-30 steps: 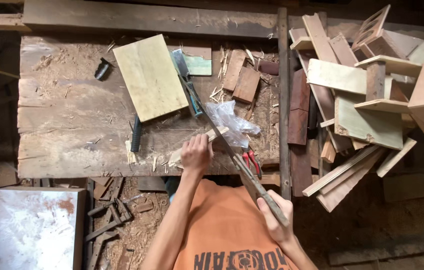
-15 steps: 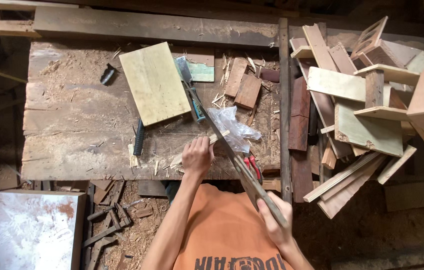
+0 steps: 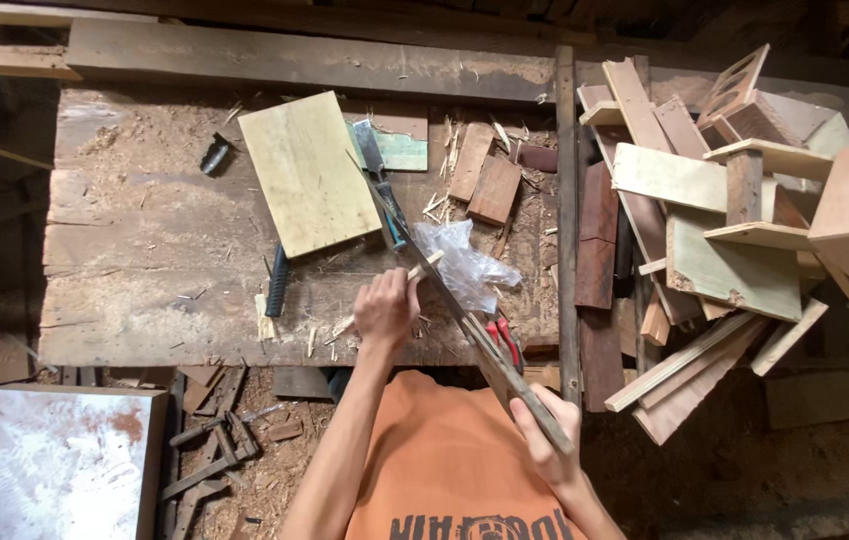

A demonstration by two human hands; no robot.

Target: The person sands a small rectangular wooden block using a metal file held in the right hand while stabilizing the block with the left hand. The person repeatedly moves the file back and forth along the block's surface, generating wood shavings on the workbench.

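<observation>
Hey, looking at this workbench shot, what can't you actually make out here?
Head view only:
- Small wooden piece: mostly covered by the left hand; its full shape is hidden.
- Red-handled pliers: the saw crosses over them.
- Right hand: its grip on the saw handle faces away.
- Clear plastic bag: contents too crumpled to tell.

Pale yellow-green board [image 3: 310, 185] on the grey-brown, sawdust-speckled counter [image 3: 145, 270]; reddish-brown wood blocks [image 3: 495, 190]; clear crinkled plastic bag [image 3: 465, 265]; red-handled pliers [image 3: 507, 340]; black tool handle [image 3: 278, 283]; orange shirt [image 3: 445, 460] with dark print; white-mottled metal sheet [image 3: 60, 465]
</observation>
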